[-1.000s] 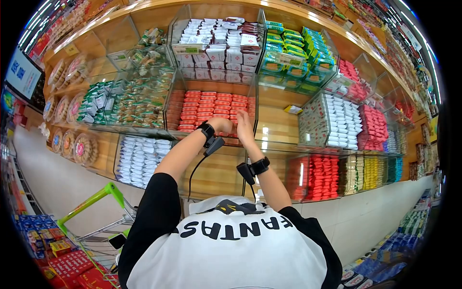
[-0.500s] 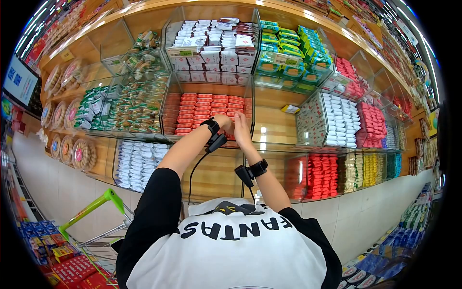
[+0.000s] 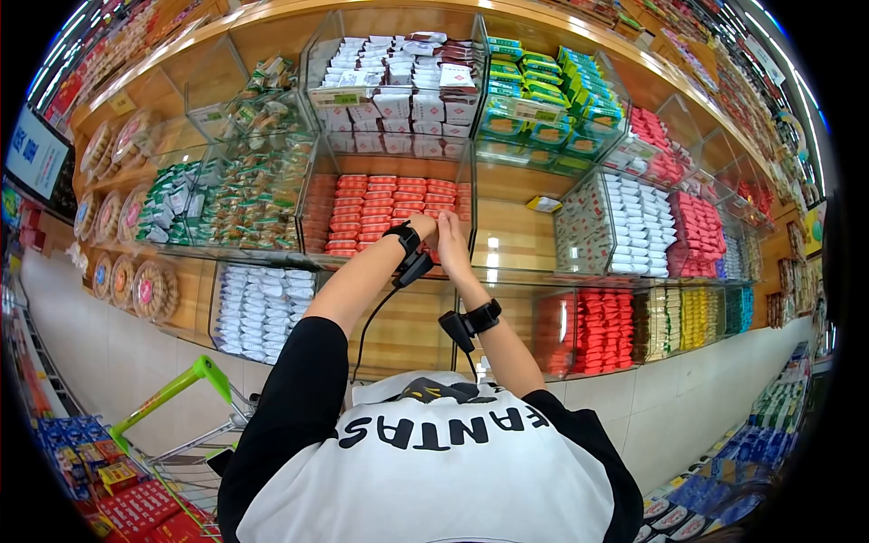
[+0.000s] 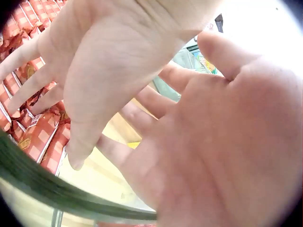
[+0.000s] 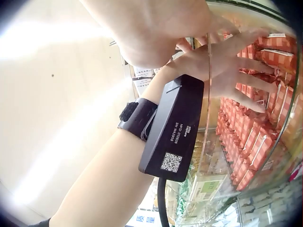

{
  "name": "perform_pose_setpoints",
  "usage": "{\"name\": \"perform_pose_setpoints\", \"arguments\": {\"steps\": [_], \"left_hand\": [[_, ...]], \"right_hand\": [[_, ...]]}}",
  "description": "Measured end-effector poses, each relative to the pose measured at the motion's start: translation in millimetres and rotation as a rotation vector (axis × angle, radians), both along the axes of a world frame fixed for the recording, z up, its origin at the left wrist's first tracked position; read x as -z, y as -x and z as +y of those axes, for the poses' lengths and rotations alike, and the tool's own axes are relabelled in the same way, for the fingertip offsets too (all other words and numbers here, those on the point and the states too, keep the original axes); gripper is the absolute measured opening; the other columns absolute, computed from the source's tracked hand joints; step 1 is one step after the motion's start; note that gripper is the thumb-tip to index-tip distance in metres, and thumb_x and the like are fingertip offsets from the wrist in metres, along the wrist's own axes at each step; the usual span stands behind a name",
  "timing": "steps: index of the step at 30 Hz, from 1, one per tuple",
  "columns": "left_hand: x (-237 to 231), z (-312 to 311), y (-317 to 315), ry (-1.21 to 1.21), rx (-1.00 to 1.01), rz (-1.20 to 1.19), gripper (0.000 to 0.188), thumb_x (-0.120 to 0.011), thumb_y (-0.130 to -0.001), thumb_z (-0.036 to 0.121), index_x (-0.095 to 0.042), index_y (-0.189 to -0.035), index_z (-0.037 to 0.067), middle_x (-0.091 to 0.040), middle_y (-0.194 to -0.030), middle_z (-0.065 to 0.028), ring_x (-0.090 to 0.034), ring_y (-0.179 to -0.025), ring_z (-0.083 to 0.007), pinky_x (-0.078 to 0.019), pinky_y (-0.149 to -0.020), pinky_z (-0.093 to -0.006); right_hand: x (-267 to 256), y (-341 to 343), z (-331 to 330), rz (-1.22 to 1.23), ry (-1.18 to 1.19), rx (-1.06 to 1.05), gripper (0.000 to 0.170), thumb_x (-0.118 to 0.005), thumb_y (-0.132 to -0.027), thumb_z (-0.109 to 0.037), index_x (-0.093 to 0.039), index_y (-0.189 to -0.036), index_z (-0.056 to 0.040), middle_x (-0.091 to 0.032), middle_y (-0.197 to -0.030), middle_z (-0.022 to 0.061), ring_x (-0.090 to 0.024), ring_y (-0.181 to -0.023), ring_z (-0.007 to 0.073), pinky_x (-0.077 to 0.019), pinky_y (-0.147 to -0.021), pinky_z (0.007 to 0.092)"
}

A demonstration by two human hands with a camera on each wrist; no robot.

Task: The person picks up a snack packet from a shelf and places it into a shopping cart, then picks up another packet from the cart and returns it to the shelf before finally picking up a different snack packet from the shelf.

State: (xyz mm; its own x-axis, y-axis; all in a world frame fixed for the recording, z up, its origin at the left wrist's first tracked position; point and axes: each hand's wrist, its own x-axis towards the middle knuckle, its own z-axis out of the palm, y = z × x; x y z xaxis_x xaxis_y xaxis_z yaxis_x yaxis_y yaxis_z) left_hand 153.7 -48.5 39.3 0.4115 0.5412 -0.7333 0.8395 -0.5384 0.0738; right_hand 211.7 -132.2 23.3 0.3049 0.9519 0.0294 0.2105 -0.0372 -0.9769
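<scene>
In the head view, red-wrapped snack packets (image 3: 367, 204) lie in neat rows in a clear-walled bin, and both hands are at its front right corner. My left hand (image 3: 420, 228) reaches over them; its fingers are mostly hidden there. The left wrist view has the fingers (image 4: 35, 82) of that hand extended and spread over the red checked packets (image 4: 42, 137). Beside it stands my right hand (image 3: 451, 246), upright near the bin's right wall, fingers straight and palm (image 4: 227, 132) turned toward the left hand. Neither hand holds a packet.
Clear dividers separate the bins, and a glass edge (image 4: 28, 165) runs below the hands. White packets (image 3: 407, 81) fill the bin behind, and green ones (image 3: 548, 86) lie at its right. A small yellow-and-black box (image 3: 544, 204) lies in the neighbouring bin. A shopping cart (image 3: 181, 394) stands at lower left.
My left hand has shifted slightly right, closer to the right hand, which stays nearly in place. The head view has turned a little, so the shelves appear further left. The packets look unchanged.
</scene>
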Motion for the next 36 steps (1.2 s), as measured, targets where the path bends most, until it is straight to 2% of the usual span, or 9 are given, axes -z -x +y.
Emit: {"name": "perform_pose_setpoints", "arguments": {"steps": [3, 11, 18, 20, 24, 26, 27, 31, 36], "left_hand": [[-8, -4, 2, 0.016, -0.032, -0.039, 0.015, -0.064, -0.073, 0.024, -0.068, -0.083, 0.013, -0.064, -0.069, -0.0008, -0.059, -0.068, -0.0176, -0.0446, -0.058, -0.0331], [-8, 1, 5, 0.133, 0.04, 0.033, 0.023, -0.06, -0.078, 0.022, -0.062, -0.1, 0.014, -0.063, -0.09, -0.0069, -0.059, -0.067, -0.0181, -0.0449, -0.053, -0.0322], [-20, -2, 3, 0.102, 0.139, 0.094, 0.026, -0.065, -0.074, 0.023, -0.063, -0.097, 0.012, -0.062, -0.094, -0.0081, -0.06, -0.065, -0.0193, -0.0465, -0.055, -0.0322], [-22, -4, 6, 0.095, 0.125, 0.002, 0.026, -0.068, -0.07, 0.022, -0.064, -0.093, 0.009, -0.062, -0.095, -0.0093, -0.061, -0.065, -0.0195, -0.0475, -0.057, -0.0329], [-41, -13, 15, 0.152, 0.074, -0.077, 0.033, -0.068, -0.069, 0.022, -0.061, -0.097, 0.007, -0.06, -0.101, -0.0104, -0.062, -0.068, -0.0197, -0.0483, -0.058, -0.0339], [-47, -17, 19, 0.196, -0.113, -0.077, 0.03, -0.052, -0.08, 0.021, -0.054, -0.108, 0.011, -0.062, -0.096, -0.0049, -0.06, -0.079, -0.0189, -0.049, -0.054, -0.033], [-17, -4, 22, 0.279, -0.113, -0.104, 0.035, -0.047, -0.082, 0.02, -0.048, -0.114, 0.009, -0.057, -0.106, -0.0071, -0.059, -0.087, -0.0204, -0.0515, -0.055, -0.032], [-8, 5, 43, 0.362, -0.124, -0.349, 0.041, -0.044, -0.083, 0.025, -0.04, -0.122, 0.013, -0.05, -0.116, -0.0118, -0.054, -0.095, -0.0219, -0.0525, -0.062, -0.0351], [-39, -3, 72, 0.33, -0.237, -0.575, 0.04, -0.051, -0.082, 0.03, -0.042, -0.118, 0.015, -0.055, -0.1, -0.0088, -0.055, -0.081, -0.018, -0.051, -0.06, -0.0314]], "right_hand": [[-23, 4, -7, 0.107, 0.067, -0.019, 0.042, -0.033, -0.09, -0.035, -0.046, -0.108, 0.0004, -0.047, -0.106, 0.0204, -0.043, -0.103, 0.031, -0.032, -0.089, 0.037], [4, -1, 1, -0.074, 0.006, 0.022, 0.038, -0.035, -0.089, -0.032, -0.046, -0.106, -0.0005, -0.046, -0.104, 0.0198, -0.043, -0.1, 0.032, -0.0327, -0.088, 0.0375], [6, -2, 2, -0.032, 0.005, -0.015, 0.036, -0.036, -0.089, -0.03, -0.048, -0.104, -0.0003, -0.047, -0.103, 0.0198, -0.044, -0.097, 0.0315, -0.0333, -0.086, 0.0371], [5, -2, 1, -0.086, 0.026, -0.012, 0.039, -0.034, -0.09, -0.035, -0.047, -0.105, -0.0007, -0.05, -0.102, 0.0165, -0.048, -0.096, 0.0275, -0.0349, -0.085, 0.0326], [4, -1, 0, -0.105, 0.003, -0.001, 0.038, -0.036, -0.089, -0.033, -0.048, -0.104, -0.0007, -0.051, -0.1, 0.0168, -0.048, -0.096, 0.0281, -0.0351, -0.084, 0.0331], [-3, -1, -2, -0.106, -0.004, -0.019, 0.034, -0.038, -0.088, -0.03, -0.05, -0.102, -0.0014, -0.048, -0.102, 0.0191, -0.045, -0.096, 0.0301, -0.0342, -0.085, 0.0355], [-3, -1, -2, -0.106, -0.005, -0.019, 0.034, -0.038, -0.088, -0.03, -0.05, -0.102, -0.0014, -0.048, -0.102, 0.0191, -0.045, -0.096, 0.0301, -0.0342, -0.085, 0.0355], [3, -1, 0, -0.133, -0.018, -0.026, 0.031, -0.041, -0.086, -0.026, -0.049, -0.103, -0.001, -0.05, -0.102, 0.0188, -0.046, -0.098, 0.03, -0.0353, -0.085, 0.0349], [10, -3, -1, -0.224, -0.014, -0.073, 0.036, -0.05, -0.081, -0.021, -0.045, -0.11, 0.0002, -0.049, -0.102, 0.0192, -0.046, -0.099, 0.0317, -0.0366, -0.086, 0.0373]]}}
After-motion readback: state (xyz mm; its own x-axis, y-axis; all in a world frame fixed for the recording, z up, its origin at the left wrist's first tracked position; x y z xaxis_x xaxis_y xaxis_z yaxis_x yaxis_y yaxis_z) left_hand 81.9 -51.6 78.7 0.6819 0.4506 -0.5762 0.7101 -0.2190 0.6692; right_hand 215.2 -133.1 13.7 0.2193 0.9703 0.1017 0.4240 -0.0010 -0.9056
